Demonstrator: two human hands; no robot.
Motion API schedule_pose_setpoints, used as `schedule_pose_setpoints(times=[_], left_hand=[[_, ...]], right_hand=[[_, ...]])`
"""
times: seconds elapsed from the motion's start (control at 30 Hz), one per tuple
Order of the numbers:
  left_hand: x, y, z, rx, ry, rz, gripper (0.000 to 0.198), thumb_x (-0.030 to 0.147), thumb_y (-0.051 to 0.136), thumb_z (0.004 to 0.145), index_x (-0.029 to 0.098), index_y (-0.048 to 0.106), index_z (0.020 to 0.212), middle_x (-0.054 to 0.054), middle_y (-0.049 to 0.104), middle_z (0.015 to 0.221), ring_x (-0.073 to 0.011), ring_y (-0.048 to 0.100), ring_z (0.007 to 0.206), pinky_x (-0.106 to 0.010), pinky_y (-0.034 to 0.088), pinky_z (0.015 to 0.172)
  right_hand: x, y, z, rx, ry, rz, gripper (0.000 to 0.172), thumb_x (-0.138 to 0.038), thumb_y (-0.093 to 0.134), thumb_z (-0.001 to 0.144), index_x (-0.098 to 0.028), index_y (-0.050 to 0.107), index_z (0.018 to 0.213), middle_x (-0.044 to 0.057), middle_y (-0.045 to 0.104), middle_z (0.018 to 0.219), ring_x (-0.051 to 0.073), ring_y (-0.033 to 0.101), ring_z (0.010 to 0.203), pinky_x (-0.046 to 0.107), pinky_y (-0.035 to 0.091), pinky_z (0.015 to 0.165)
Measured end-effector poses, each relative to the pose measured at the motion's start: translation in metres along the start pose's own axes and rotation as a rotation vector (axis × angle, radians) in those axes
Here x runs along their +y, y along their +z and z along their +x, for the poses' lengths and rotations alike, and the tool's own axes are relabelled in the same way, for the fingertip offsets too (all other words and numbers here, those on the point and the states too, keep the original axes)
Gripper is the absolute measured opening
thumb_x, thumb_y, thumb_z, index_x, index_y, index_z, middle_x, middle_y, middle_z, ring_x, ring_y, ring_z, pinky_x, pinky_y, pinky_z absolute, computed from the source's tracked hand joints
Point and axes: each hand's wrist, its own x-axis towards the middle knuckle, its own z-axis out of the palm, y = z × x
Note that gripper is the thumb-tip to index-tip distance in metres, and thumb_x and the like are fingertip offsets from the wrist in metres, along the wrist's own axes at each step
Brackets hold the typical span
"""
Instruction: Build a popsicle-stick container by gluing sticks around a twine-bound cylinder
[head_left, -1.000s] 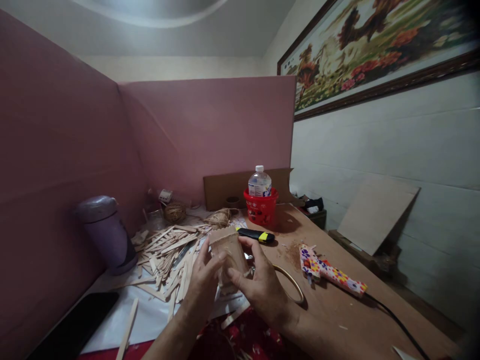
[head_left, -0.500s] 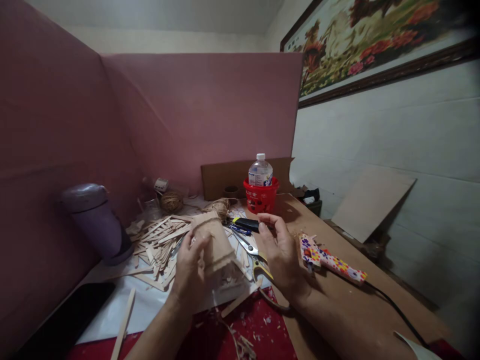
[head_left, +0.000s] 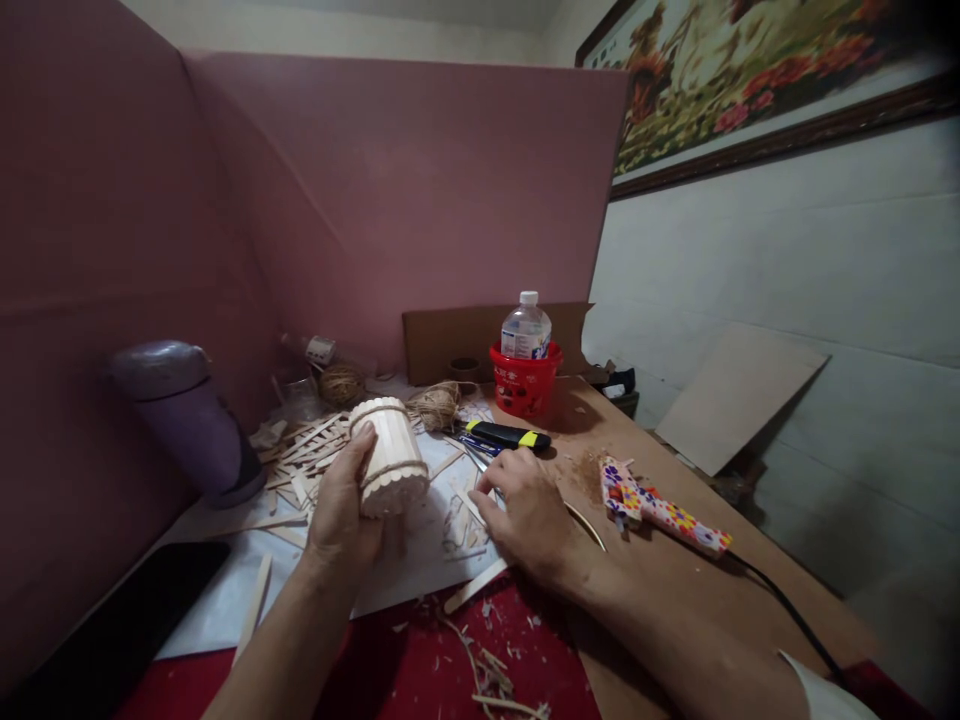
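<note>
My left hand is wrapped round a small round container of pale wooden craft sticks, tilted above the table, with two bands of twine around it. Low over the table, my right hand has its fingers bent over a pair of scissors. Most of the scissors lies hidden beneath that hand; a curved handle shows on its right side. Just beyond it lies a black and yellow utility knife.
Loose craft sticks pile up at left, near twine balls and a purple tumbler. A red bucket holds a plastic bottle. A flowered glue gun with a cord lies right. A black phone sits front left.
My left hand has turned the container so its stick side and scalloped end show. My right hand has come down onto the scissors, whose handle has shifted. The view has tipped slightly downward.
</note>
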Motion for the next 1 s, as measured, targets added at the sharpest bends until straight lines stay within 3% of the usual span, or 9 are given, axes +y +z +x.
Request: schedule_pose_setpoints(times=[0.1,0.23,0.53,0.7,0.87,1.0], left_hand=[[0.004,0.002,-0.001,0.052,0.03,-0.027,0.01,0.019,0.057,0.081,0.013,0.064,0.085,-0.001,0.067,0.063,-0.0147,0.062,0.048,-0.025,0.053,0.042],[0.004,0.002,0.0,0.066,0.037,-0.025,0.01,0.018,0.055,0.082,0.013,0.064,0.082,0.0,0.066,0.059,-0.0135,0.061,0.045,-0.025,0.053,0.042],[-0.007,-0.001,0.0,0.038,0.009,0.057,0.008,0.018,0.06,0.078,0.012,0.064,0.081,0.0,0.064,0.057,-0.0127,0.059,0.042,-0.021,0.047,0.037],[-0.012,-0.003,-0.002,0.016,-0.023,0.118,0.011,0.019,0.062,0.077,0.01,0.064,0.082,-0.002,0.065,0.059,-0.0147,0.06,0.042,-0.024,0.049,0.038],[-0.016,-0.007,0.001,-0.007,-0.047,0.169,0.018,0.025,0.067,0.075,0.011,0.064,0.085,-0.002,0.066,0.06,-0.0157,0.061,0.043,-0.025,0.049,0.039],[-0.022,-0.009,0.001,-0.059,-0.101,0.202,0.024,0.029,0.072,0.071,0.011,0.064,0.084,-0.001,0.063,0.058,-0.0152,0.059,0.043,-0.025,0.048,0.039]], right_hand=[[-0.003,0.004,-0.002,-0.093,-0.006,-0.184,0.013,-0.027,0.067,0.078,-0.018,0.066,0.069,0.012,0.062,0.086,0.028,0.05,0.089,0.043,0.04,0.08],[-0.003,0.011,-0.002,-0.129,0.012,-0.204,0.011,-0.021,0.065,0.077,-0.017,0.064,0.066,0.012,0.063,0.081,0.029,0.053,0.088,0.042,0.04,0.079],[0.0,0.007,0.003,0.042,0.124,-0.155,0.014,-0.018,0.044,0.092,-0.017,0.057,0.086,0.009,0.063,0.076,0.023,0.056,0.07,0.032,0.035,0.063],[0.004,0.008,0.001,0.202,0.09,0.104,0.014,-0.014,0.044,0.086,-0.02,0.051,0.076,0.008,0.059,0.077,0.025,0.054,0.076,0.034,0.037,0.068],[0.008,0.01,0.001,0.225,0.141,0.272,0.016,-0.009,0.042,0.079,-0.02,0.053,0.082,0.009,0.061,0.08,0.024,0.058,0.079,0.037,0.044,0.071],[0.009,0.011,0.006,0.191,0.246,0.475,0.023,-0.013,0.037,0.083,-0.017,0.053,0.098,0.007,0.065,0.082,0.019,0.065,0.068,0.031,0.052,0.055]])
